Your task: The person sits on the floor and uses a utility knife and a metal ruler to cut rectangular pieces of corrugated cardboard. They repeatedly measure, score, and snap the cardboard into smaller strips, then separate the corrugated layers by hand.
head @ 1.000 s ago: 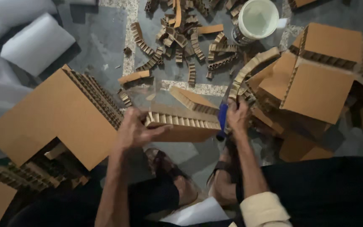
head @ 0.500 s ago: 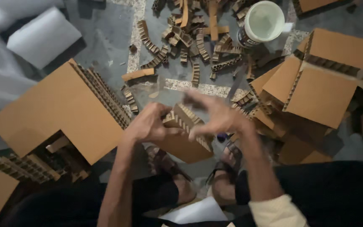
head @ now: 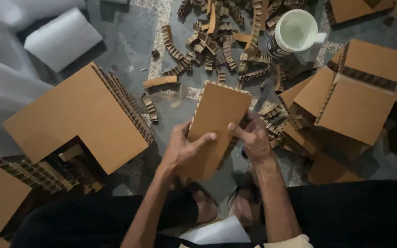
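Gripping the cardboard panel [head: 217,124] above the floor [head: 129,27], left hand [head: 187,151] clasps its lower edge, right hand [head: 253,140] pinches its side; best keep it level, thumbs flat, strips [head: 217,46] well clear.

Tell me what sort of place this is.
Probably a floor-level workshop for cutting honeycomb cardboard: cut cardboard strips litter the concrete floor, panels lie stacked around, and a white tub stands nearby.
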